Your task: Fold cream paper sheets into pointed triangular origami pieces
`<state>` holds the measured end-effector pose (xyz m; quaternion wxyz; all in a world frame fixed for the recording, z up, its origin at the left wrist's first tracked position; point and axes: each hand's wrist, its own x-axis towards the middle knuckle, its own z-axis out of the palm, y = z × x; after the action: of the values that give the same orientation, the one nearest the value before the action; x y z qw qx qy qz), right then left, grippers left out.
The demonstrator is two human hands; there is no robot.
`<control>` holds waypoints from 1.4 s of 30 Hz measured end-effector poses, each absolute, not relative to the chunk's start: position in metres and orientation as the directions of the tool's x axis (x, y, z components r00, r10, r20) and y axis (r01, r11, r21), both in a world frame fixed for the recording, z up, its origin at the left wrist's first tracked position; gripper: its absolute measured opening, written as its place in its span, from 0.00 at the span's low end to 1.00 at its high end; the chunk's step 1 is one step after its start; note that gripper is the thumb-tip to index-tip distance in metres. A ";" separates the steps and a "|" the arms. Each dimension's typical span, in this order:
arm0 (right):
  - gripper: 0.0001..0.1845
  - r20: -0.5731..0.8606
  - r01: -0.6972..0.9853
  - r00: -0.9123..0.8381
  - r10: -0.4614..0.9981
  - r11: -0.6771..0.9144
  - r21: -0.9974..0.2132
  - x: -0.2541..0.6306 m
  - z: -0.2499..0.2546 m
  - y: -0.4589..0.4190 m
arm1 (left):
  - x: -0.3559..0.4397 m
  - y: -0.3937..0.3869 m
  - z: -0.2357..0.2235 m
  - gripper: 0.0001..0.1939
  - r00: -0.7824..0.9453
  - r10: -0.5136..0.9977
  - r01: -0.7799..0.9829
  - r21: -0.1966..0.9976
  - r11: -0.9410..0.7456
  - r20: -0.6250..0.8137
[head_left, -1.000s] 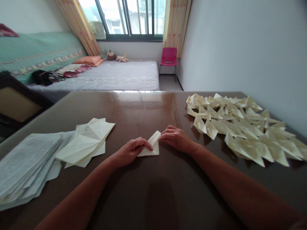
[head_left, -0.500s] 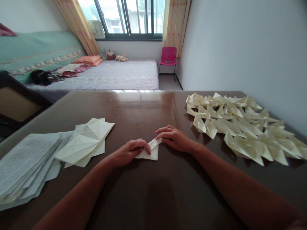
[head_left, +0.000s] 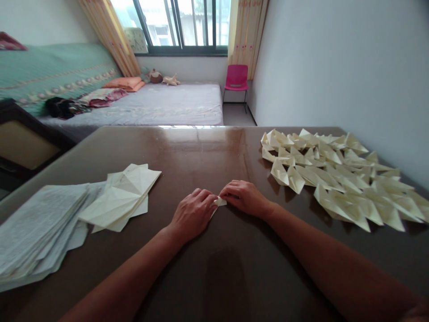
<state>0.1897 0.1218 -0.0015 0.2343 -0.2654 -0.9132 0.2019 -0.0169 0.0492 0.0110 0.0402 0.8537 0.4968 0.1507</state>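
Note:
A small folded piece of cream paper (head_left: 221, 202) lies on the brown table in front of me, mostly hidden under my fingers. Over its left part rests my left hand (head_left: 195, 209), fingers bent and closed on the paper. From the other side, my right hand (head_left: 244, 197) pinches the paper's upper right edge with its fingertips. The two hands almost meet over it. To the left lie several creased cream sheets (head_left: 120, 197), fanned on one another.
A stack of printed paper sheets (head_left: 40, 223) sits at the table's left. Rows of folded paper boats (head_left: 335, 174) cover the right side. Beyond the table (head_left: 187, 152) are a bed (head_left: 181, 105) and a pink chair (head_left: 236, 78) by the wall.
My left hand has moved up and right, now covering most of the paper. My right hand's fingers have curled down closer to it, and less of the paper shows.

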 end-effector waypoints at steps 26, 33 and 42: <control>0.10 0.121 0.359 -0.657 0.744 0.450 -0.817 0.190 0.008 0.118 | -0.018 0.057 -0.003 0.11 0.280 0.932 0.871 0.347 -0.348 0.232; 0.11 0.263 0.324 -0.739 0.620 0.669 -0.669 0.198 0.007 0.125 | -0.021 0.059 -0.001 0.09 0.310 0.925 0.861 0.350 -0.370 0.218; 0.10 0.242 0.489 -0.725 0.645 0.729 -0.478 0.191 0.001 0.122 | -0.017 0.055 0.002 0.10 0.359 0.910 0.871 0.277 -0.406 0.205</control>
<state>0.1906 0.1218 0.0011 0.1998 -0.3123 -0.9082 0.1944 -0.0166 0.0553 0.0022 0.0603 0.8222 0.5416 0.1643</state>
